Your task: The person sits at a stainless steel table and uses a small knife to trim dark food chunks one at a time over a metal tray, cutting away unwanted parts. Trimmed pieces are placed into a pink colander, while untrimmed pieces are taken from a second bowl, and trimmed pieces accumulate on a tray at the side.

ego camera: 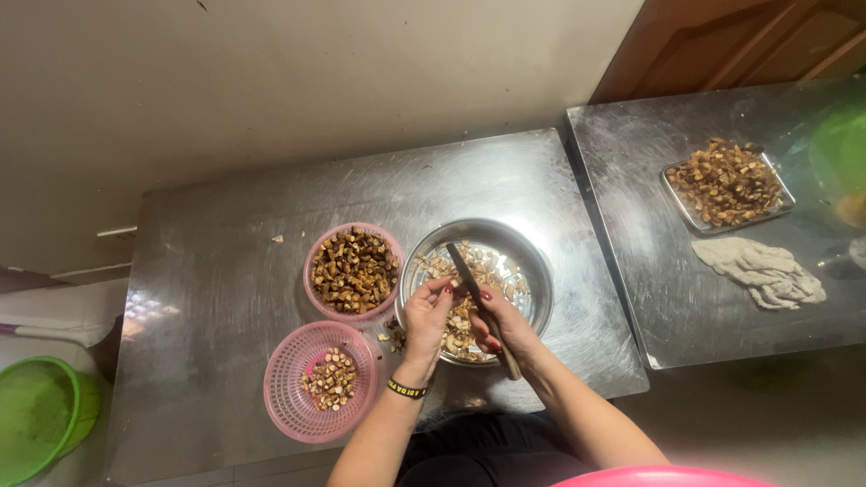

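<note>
Left hand: the left hand (426,317) is over the near rim of the steel bowl (532,261), fingers curled together and pinched on a small pale piece that is too small to identify.
Wristband: a dark wristband (406,389) with yellow marks circles the left wrist.
Right hand: the right hand (505,326) is clamped around a knife (478,307), fingers wrapped on the handle, whose brown end sticks out toward the person.
Knife blade: it points up and away over the bowl, its edge close to the left fingertips; whether it touches the pinched piece I cannot tell.
Steel bowl: round, on the steel table (225,271), holding pale cut pieces and peelings.
Upper pink basket: a pink basket (313,261) just left of the bowl, full of dark brown chunky pieces.
Lower pink basket: a larger pink mesh basket (284,397) nearer the person, with a small heap of lighter, round cut pieces.
Second table: a second steel table (649,225) stands beside the first on the right, bearing a flat steel tray (681,200) of brown pieces and a crumpled pale cloth (767,271) below it.
Green tub: a green tub (41,419) is at the lower left, off the table.
Labels: no package or sign shows clearly.
</note>
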